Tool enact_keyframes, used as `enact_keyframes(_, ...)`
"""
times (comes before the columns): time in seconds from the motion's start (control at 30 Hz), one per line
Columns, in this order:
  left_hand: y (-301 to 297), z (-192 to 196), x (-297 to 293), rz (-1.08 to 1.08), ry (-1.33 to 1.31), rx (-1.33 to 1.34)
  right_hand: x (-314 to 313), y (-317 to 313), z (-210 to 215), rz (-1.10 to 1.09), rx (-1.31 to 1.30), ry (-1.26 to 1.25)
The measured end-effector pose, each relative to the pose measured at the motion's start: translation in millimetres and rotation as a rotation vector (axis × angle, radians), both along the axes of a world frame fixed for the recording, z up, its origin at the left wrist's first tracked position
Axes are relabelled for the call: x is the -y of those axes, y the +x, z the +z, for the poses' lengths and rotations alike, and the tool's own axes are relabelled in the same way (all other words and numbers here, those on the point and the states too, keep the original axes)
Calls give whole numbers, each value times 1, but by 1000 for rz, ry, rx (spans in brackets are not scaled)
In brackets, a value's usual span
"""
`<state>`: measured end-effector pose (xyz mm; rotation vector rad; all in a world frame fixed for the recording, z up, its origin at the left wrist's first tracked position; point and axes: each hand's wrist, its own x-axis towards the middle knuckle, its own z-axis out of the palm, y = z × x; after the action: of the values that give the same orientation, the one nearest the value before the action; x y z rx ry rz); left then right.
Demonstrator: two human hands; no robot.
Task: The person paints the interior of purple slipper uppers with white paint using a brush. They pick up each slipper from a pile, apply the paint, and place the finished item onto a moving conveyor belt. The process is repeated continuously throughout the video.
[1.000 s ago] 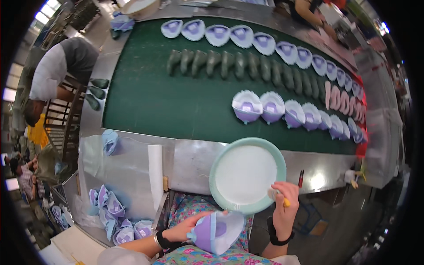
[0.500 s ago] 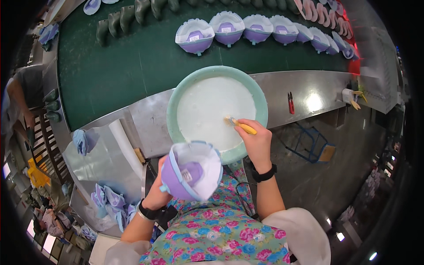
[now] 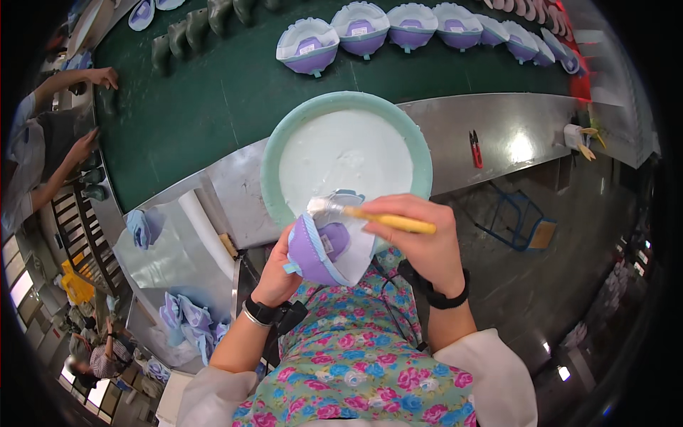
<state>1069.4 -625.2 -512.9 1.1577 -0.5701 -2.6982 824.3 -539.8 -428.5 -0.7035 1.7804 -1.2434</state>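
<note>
My left hand (image 3: 277, 276) grips a purple shoe upper (image 3: 310, 250) with a white lining and light-blue edging, tilted with its opening up. In my right hand (image 3: 430, 238) is a paintbrush (image 3: 398, 223) with a yellow handle. Its white-coated bristles lie against the far edge of the upper, on the left. Just beyond both hands stands a round pale-green basin (image 3: 273, 171) holding white liquid (image 3: 348, 146). The upper overlaps the basin's near rim.
A row of similar uppers (image 3: 359, 32) and dark shoe lasts (image 3: 196, 30) sits on the green belt (image 3: 185, 107). Red-handled snips (image 3: 476, 151) lie on the metal ledge. More uppers (image 3: 188, 317) are piled at lower left. A co-worker's hands (image 3: 99, 77) reach the belt's left side.
My right hand has lifted the brush out of the white liquid and brought it to the upper's edge. My left hand has moved the upper up toward the basin. A co-worker's arms have reached in.
</note>
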Motion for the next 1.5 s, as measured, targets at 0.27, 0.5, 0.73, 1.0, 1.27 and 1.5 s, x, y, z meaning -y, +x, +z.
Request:
enact_keyframes(0.27,3,-8,2,49,-221,-58,-26,-2,-22,-231,-47,323)
enact_keyframes(0.5,-6,-5,8,129,-426,-113,-27,10,25,-173,66,211)
enact_keyframes(0.73,-27,15,9,344,-191,111,-29,-11,3,-239,-197,198)
enact_keyframes(1.0,-7,-16,17,-149,519,-72,-1,-6,37,145,-103,-195)
enact_keyframes(1.27,-25,-9,1,-139,986,-319,-6,-16,13,-35,-93,103)
enact_keyframes(1.5,-21,-1,83,96,94,-8,-34,-36,23,-401,64,316)
